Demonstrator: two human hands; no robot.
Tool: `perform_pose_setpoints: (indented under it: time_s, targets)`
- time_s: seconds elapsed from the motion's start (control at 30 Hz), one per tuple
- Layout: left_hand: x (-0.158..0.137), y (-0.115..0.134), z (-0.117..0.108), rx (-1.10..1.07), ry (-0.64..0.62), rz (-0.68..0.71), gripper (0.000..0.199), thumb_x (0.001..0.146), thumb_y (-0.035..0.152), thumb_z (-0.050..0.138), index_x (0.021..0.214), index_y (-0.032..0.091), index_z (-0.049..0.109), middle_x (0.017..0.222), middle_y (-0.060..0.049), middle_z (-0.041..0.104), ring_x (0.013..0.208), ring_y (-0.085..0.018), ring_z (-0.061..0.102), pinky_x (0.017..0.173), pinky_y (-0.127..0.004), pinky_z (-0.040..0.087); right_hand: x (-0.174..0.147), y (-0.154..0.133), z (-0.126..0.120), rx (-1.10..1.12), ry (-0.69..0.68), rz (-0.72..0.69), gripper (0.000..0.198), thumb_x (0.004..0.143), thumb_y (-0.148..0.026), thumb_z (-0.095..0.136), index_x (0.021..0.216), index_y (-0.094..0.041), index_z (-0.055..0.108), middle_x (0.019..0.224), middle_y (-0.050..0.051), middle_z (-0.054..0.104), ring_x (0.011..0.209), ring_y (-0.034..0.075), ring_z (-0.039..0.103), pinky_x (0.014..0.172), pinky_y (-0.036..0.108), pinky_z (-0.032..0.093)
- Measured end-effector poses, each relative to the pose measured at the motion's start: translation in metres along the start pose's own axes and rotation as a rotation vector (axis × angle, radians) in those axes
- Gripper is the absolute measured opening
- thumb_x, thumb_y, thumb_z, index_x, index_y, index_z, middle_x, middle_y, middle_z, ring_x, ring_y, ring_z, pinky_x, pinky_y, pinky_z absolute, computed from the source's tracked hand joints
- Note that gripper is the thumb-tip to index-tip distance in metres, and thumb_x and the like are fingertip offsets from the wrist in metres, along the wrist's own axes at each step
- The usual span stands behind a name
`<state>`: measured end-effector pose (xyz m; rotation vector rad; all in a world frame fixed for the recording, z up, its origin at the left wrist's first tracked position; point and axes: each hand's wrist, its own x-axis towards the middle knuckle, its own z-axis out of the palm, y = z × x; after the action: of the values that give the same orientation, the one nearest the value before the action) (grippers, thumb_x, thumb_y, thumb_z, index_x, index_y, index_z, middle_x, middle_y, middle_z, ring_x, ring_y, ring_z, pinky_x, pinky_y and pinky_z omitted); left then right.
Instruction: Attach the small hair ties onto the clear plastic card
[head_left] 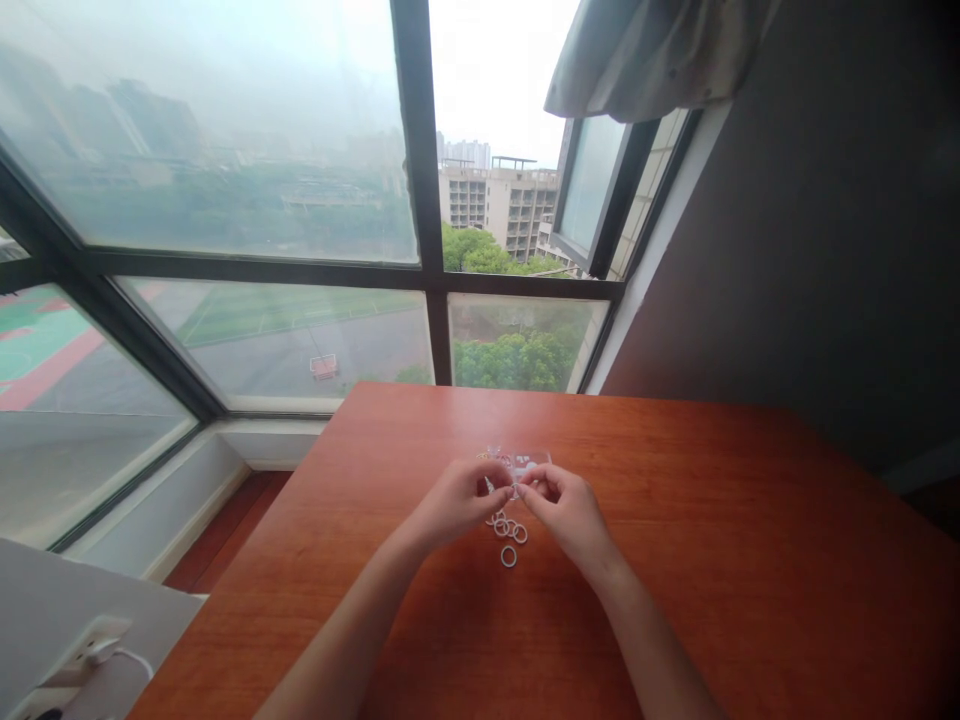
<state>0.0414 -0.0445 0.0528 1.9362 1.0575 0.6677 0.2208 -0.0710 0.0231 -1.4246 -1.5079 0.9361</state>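
Note:
My left hand (466, 497) and my right hand (566, 508) meet over the middle of the wooden table, fingertips pinched close together. Between them is a small whitish piece, too small and too covered by the fingers to name. Just below the hands lie several pale rings (501, 527), some overlapping. One ring (508, 556) rests apart, nearer to me. Behind the fingers stands a clear plastic box (541, 459) holding small white, red and yellowish pieces. My hands hide much of it.
The reddish-brown table (705, 560) reaches toward large windows with dark frames (439, 340). One pane (592, 185) at the right is swung outward under a bunched curtain (645, 60). A dark wall (810, 250) stands to the right. A plug with a white cord (105, 652) sits at lower left.

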Motion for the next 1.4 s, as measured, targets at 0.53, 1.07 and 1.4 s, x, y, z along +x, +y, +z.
perform_pose_setpoints:
  time_s: [0.53,1.07,1.4]
  targets:
    - [0.0,-0.016,-0.029,0.31,0.161,-0.055,0.02,0.083,0.029,0.053,0.076,0.016,0.068,0.071,-0.002,0.068,0.061,-0.013,0.056,0.057,-0.022,0.038,0.001,0.003,-0.007,-0.027,-0.023,0.004,0.019,0.077,-0.034,0.061,0.079,-0.017,0.068,0.057,-0.004,0.049,0.054,0.01,0.042,0.052,0.021,0.032]
    - [-0.002,-0.018,-0.034,0.432,0.249,-0.037,0.017,0.082,0.023,0.053,0.082,0.019,0.069,0.082,-0.003,0.071,0.073,-0.016,0.061,0.065,-0.024,0.042,-0.022,-0.012,-0.001,-0.519,-0.408,-0.117,0.018,0.07,-0.016,0.06,0.077,-0.025,0.074,0.068,-0.002,0.069,0.061,0.012,0.057,0.057,0.021,0.032]
    - [-0.001,-0.013,-0.024,0.352,0.19,-0.016,0.016,0.081,0.023,0.054,0.081,0.018,0.069,0.078,-0.003,0.07,0.067,-0.013,0.058,0.061,-0.023,0.04,-0.018,-0.016,0.0,-0.56,-0.321,-0.134,0.012,0.072,-0.016,0.058,0.069,-0.023,0.068,0.065,-0.002,0.066,0.059,0.011,0.054,0.054,0.022,0.027]
